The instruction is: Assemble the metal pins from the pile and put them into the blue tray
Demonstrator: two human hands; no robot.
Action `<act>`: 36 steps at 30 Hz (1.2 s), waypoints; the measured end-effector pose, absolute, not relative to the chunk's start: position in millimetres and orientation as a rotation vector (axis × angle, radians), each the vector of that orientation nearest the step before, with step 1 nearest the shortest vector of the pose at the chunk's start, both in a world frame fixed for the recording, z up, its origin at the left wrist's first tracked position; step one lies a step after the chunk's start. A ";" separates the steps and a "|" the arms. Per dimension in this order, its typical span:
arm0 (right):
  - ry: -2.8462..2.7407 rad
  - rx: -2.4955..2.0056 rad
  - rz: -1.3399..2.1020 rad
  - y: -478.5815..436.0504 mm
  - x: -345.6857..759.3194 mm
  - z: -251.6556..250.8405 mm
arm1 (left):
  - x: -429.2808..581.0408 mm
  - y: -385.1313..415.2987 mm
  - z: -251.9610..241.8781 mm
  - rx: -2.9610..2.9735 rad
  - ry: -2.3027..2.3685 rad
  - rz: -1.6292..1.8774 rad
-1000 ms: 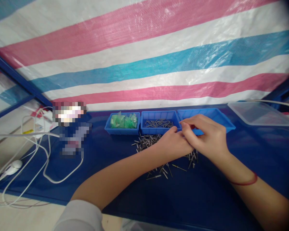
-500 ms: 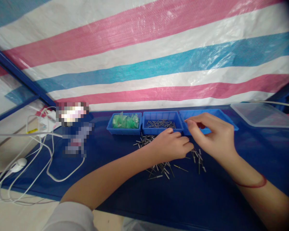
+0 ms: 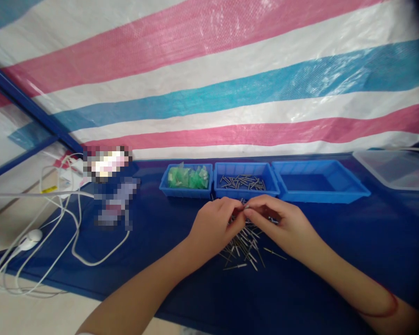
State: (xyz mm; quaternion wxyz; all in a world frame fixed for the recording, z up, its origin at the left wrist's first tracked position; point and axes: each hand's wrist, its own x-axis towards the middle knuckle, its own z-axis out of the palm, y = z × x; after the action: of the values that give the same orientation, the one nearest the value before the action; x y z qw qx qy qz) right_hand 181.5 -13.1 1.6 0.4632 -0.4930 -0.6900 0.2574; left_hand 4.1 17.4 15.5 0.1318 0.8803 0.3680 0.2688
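Observation:
My left hand [image 3: 214,221] and my right hand [image 3: 286,221] meet fingertip to fingertip over a loose pile of blind rivets [image 3: 244,244] on the blue table. Both are closed in a pinch. A small grey metal bit shows between the fingertips, looking like one of the rivets, mostly hidden by the fingers. The hands cover the upper part of the pile. Just behind them stands the middle blue bin [image 3: 246,191], with many short metal pins [image 3: 242,181] lying in it.
The left blue bin [image 3: 185,192] holds green plastic packets [image 3: 190,177]. At right is a wider blue bin [image 3: 321,196], beside a clear plastic lid or tray [image 3: 394,170]. White cables [image 3: 77,232] run across the table's left side. A striped plastic sheet [image 3: 209,102] hangs behind.
My right hand has moved left and down from the front of the right bin. My left hand has drawn back leftward and turned, so the fingertips of both now meet over the pile.

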 end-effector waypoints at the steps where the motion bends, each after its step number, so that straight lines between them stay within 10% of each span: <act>1: -1.700 -1.215 0.623 -13.8 181.2 1.8 | 3.6 17.5 14.8 2.578 1.068 0.772; 36: -1.865 -1.173 0.264 -10.0 195.2 10.3 | -0.9 18.2 24.1 2.204 1.025 0.870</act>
State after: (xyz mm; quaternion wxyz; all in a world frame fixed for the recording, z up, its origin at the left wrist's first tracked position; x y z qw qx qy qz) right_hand 195.2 -10.0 10.3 0.4451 -0.4733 -0.7526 0.1067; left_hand -0.9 18.2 24.1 0.2766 0.8204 0.3815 0.3238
